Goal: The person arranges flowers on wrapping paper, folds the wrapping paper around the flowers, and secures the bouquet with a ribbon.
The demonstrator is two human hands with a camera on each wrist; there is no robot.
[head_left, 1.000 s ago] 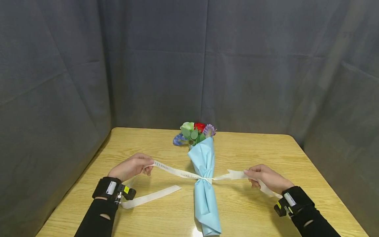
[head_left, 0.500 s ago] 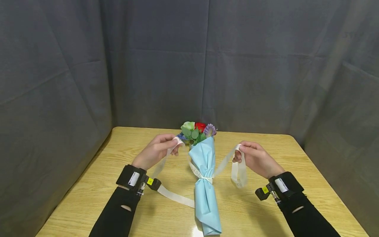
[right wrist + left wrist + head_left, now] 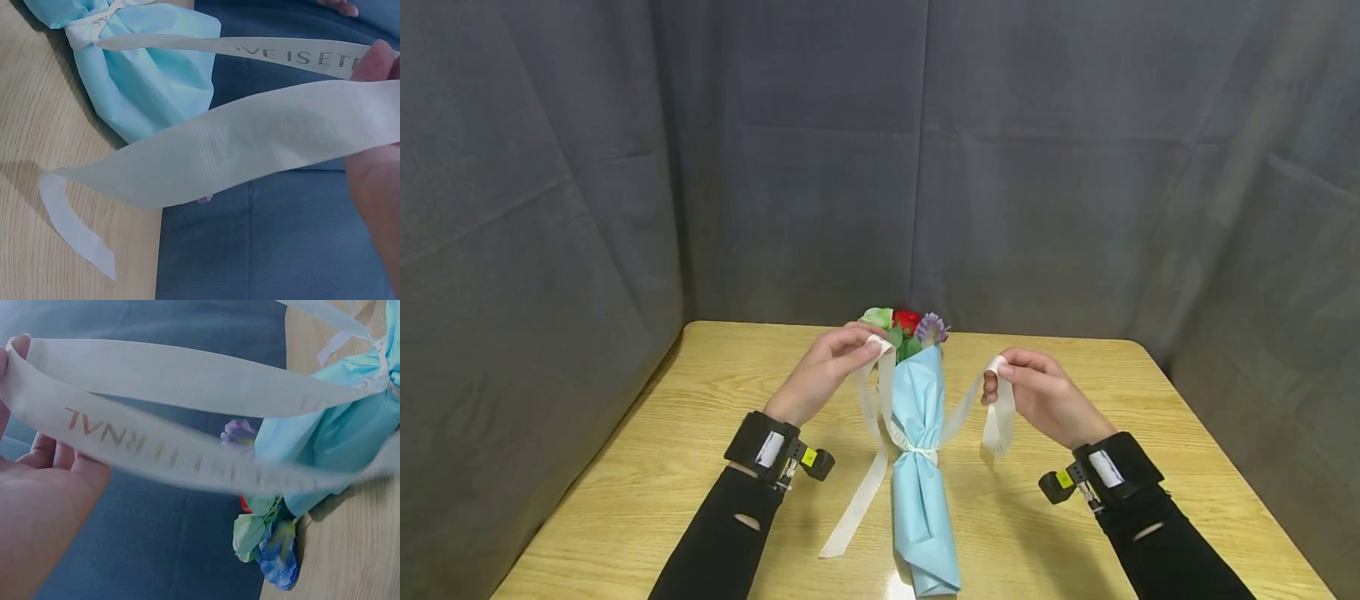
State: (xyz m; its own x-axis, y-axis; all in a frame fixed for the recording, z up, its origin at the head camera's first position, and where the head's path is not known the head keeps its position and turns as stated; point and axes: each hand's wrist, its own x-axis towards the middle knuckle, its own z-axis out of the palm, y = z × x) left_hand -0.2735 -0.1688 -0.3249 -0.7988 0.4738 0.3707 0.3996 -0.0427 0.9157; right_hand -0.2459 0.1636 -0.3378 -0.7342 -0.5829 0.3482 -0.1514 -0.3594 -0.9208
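Observation:
A bouquet wrapped in light blue paper (image 3: 925, 508) lies lengthwise on the table, its green, red and purple flowers (image 3: 907, 323) at the far end. White printed ribbon (image 3: 917, 451) is knotted round its middle. My left hand (image 3: 831, 367), left of the flowers, pinches one ribbon tail, which folds over the fingers and hangs down to the table. On the right, my right hand (image 3: 1045, 392) pinches the other tail, its end dangling below the fingers. In the left wrist view, lettering shows on the ribbon (image 3: 137, 440); a blue flower (image 3: 278, 553) appears there too.
The wooden table (image 3: 760, 358) has rounded far corners. Grey cloth (image 3: 805, 167) hangs behind it and along both sides. Black straps with small cameras sit on both wrists.
Both hands have come inward and up from the spread-out ribbon, so the tails went slack and now loop over the fingers. The left hand moved further right, in front of the blue flower.

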